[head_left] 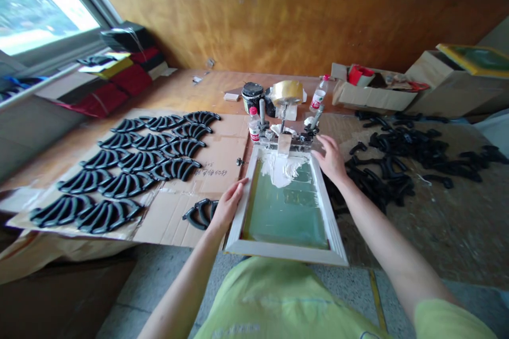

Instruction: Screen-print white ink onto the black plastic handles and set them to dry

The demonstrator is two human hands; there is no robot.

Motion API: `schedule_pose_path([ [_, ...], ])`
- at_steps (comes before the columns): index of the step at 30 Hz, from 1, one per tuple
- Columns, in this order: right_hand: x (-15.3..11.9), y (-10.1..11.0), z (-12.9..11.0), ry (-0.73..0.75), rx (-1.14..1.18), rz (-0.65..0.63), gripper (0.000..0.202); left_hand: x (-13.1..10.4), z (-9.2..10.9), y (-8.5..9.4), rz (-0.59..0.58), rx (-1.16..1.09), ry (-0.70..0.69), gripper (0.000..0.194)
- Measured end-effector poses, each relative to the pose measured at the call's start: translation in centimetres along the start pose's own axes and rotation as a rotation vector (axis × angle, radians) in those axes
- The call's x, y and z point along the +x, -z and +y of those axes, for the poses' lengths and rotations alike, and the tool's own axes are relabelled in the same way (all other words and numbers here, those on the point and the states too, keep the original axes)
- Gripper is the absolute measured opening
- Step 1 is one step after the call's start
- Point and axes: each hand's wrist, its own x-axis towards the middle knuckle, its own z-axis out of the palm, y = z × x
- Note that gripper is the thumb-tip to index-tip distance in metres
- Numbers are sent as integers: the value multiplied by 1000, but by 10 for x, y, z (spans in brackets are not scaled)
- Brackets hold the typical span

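Observation:
A screen printing frame [336, 238] with a green mesh lies in front of me, its far end at a metal hinge clamp [302, 140]. White ink [281, 169] is smeared thickly over the far part of the mesh. My left hand [229, 202] holds the frame's left side, fingers together at the rim. At the far right corner, my right hand [332, 160] has its fingers apart, thumb by the rim and fingertips near the clamp. Beside my left hand, a few curved black pieces [201, 213] lie on the cardboard, partly hidden.
Rows of curved black pieces [129, 183] cover the cardboard [169, 217] at left. Loose black pieces [392, 161] are heaped at right. Behind the clamp stand a black-lidded tub [252, 96], a tape roll [287, 93] and bottles [318, 94]. An open carton [374, 96] sits back right.

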Motion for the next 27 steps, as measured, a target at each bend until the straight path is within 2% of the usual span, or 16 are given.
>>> schedule_pose_path([
  [2,18,-14,-26,150,2,-46,56,3,-23,-4,4,-33,49,64],
  [3,25,-24,-40,207,-18,-105,55,5,-33,-6,10,-44,72,69],
  [5,31,-42,-61,252,-84,-266,39,11,-48,-9,28,-52,97,72],
  [8,20,-57,-72,242,-195,-475,15,15,-57,-11,49,-60,92,65],
  [10,1,-54,-69,290,-213,-529,13,15,-56,-11,62,-63,100,61],
  [13,-25,-37,-64,479,-111,-580,20,12,-52,-11,74,-71,124,58],
  [16,-32,-22,-62,607,5,-673,19,10,-48,-12,67,-71,129,57],
  [18,-29,-21,-63,576,13,-666,13,10,-46,-12,67,-76,125,58],
  [20,-30,-26,-64,509,-31,-576,14,10,-46,-11,68,-89,125,60],
  [22,-39,-32,-63,514,-64,-495,20,10,-46,-10,63,-105,130,63],
  [25,-52,-34,-61,596,-4,-510,23,11,-46,-9,32,-112,129,66],
  [27,-47,-33,-61,556,59,-512,19,10,-42,-9,18,-106,123,67],
])
